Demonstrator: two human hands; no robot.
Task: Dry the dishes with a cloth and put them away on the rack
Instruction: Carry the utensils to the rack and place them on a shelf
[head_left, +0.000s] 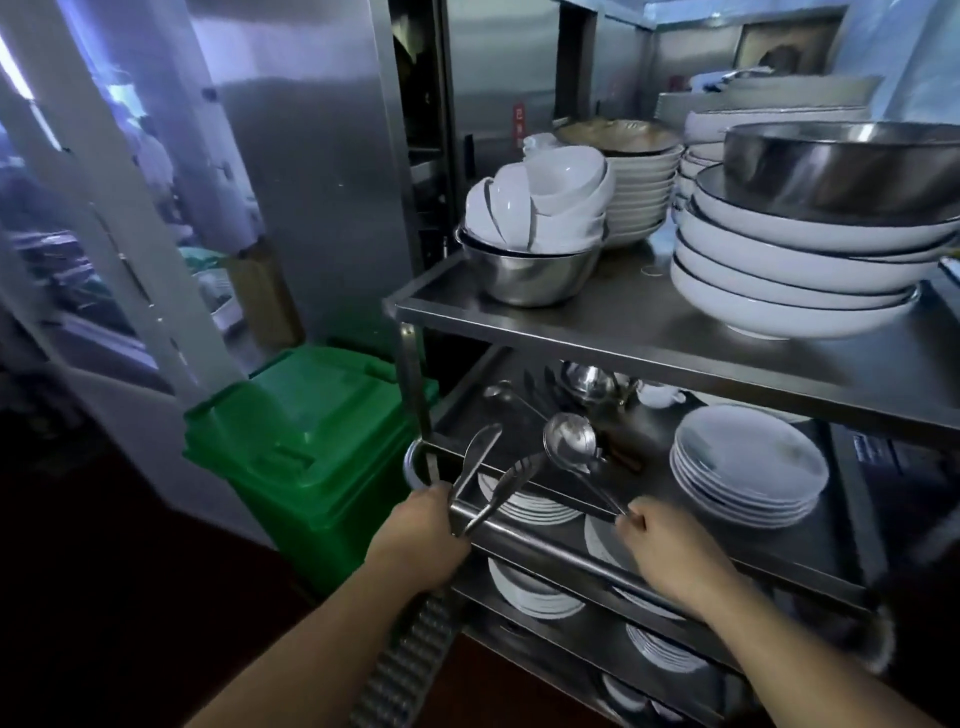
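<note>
A tall steel rack (649, 332) fills the right half of the room, shelf over shelf. To its left on the floor sits a green lidded bin (306, 457), tucked close by the rack's near-left post.

Up on the top shelf, right side, there's a big steel basin (841, 166) resting on a stack of wide white dark-rimmed bowls (789, 280). Left of that, a smaller steel bowl (524, 273) is heaped with little white bowls (540, 202) lying tilted every which way, and behind it stands a neat stack of white plates (639, 192).

On the second shelf, right side, is a stack of white plates (748, 467); far back there's something shiny and metal, too dim to name. Lower shelves carry more white plates (530, 587).

Now the hands, both at the near edge of that second shelf. The left hand (421, 535) has its grip closed around the handle end of a pair of metal tongs (493, 473), the two arms fanning apart and pointing up and away over the shelf. A grey ribbed cloth (405, 660) hangs under the left forearm. The right hand (670, 545) is pinching the thin handle tip of a metal ladle (571, 441) between its fingertips, the bowl end sitting just over the shelf, right beside the tongs' far tips. Whether the ladle's bowl touches the shelf, I can't tell.
</note>
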